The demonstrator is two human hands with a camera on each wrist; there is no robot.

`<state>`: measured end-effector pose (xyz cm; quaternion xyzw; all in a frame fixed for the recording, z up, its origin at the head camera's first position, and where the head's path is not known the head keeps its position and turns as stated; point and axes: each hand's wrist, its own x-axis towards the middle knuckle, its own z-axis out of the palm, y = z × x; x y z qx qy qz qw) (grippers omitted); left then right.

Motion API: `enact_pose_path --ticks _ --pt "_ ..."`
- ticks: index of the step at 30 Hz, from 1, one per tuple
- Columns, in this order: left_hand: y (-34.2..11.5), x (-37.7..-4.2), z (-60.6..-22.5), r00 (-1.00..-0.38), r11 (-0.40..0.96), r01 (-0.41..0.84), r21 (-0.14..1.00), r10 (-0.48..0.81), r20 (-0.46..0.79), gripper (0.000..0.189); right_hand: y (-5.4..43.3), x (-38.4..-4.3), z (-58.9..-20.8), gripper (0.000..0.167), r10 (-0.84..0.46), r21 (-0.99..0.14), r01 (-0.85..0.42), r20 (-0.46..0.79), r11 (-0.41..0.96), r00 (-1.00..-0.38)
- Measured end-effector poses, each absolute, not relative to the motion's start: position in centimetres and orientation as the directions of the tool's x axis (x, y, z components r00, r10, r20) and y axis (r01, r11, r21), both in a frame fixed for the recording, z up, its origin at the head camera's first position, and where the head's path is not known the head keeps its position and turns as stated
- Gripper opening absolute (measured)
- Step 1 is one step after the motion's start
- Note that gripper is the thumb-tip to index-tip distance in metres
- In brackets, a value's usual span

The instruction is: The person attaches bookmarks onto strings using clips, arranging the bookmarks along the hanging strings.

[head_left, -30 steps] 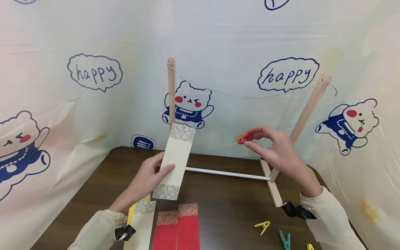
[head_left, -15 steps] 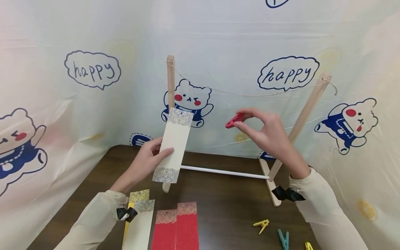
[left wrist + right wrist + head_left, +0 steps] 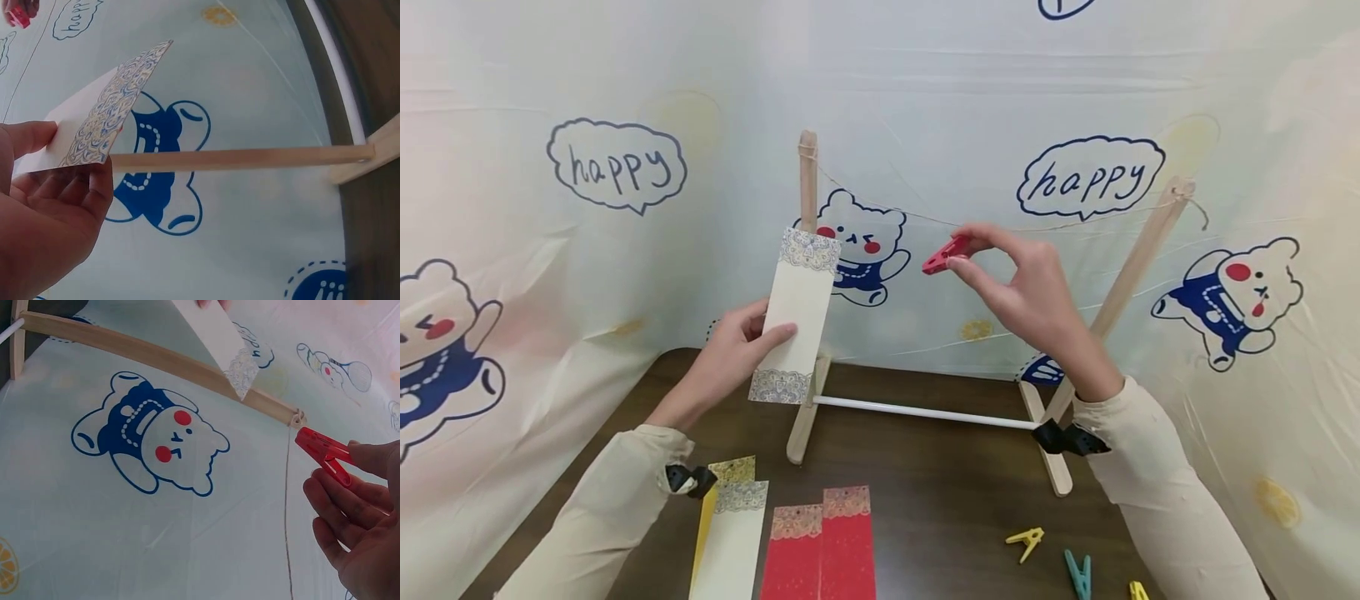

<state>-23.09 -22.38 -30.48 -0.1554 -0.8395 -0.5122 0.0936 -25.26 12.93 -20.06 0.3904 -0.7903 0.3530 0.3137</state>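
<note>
My left hand holds a cream bookmark-like card with blue lace patterns at both ends, thumb on its face and fingers behind. The card tilts slightly and stands in front of the left wooden post. Between thumb and fingertips my right hand pinches a red clothespin, its nose pointing left toward the card. A thin string sags between the two posts, just behind the clothespin. In the right wrist view the red clothespin appears beside the string, apart from the card.
A white rod joins the frame's feet. Red cards, a cream card and a yellow one lie at the table's front. Yellow and teal clothespins lie front right. A printed curtain hangs behind.
My left hand has raised the cream card and shifted it a little left, near the left post. The right hand has moved up and left with the red clothespin, toward string height.
</note>
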Motion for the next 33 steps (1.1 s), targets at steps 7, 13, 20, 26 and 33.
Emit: enact_pose_path --ticks 7,13,20,26,33 --pt "-22.4 -23.8 -29.4 -0.926 0.418 0.377 0.826 0.150 0.346 0.041 11.8 -25.3 -18.2 0.026 -0.414 -0.268 -0.852 0.782 0.450 -0.465" --pt "-22.2 -24.5 -28.8 -0.920 0.435 0.391 0.811 0.169 0.353 0.039 10.5 -25.8 -16.9 0.026 -0.433 -0.314 -0.824 0.732 0.473 -0.527" --pt "-21.9 -24.7 -27.8 -0.911 0.442 0.411 0.797 0.180 0.370 0.041 8.4 -26.9 -15.7 0.027 -0.444 -0.318 -0.839 0.735 0.442 -0.512" --pt "-21.2 -25.3 -26.8 -0.906 0.429 0.423 0.798 0.198 0.374 0.042 7.1 -28.1 -14.6 0.028 -0.443 -0.313 -0.850 0.747 0.424 -0.496" --pt "-20.7 -25.9 -25.9 -0.904 0.449 0.428 0.784 0.216 0.370 0.043 6.0 -29.1 -13.9 0.024 -0.423 -0.346 -0.844 0.748 0.411 -0.512"
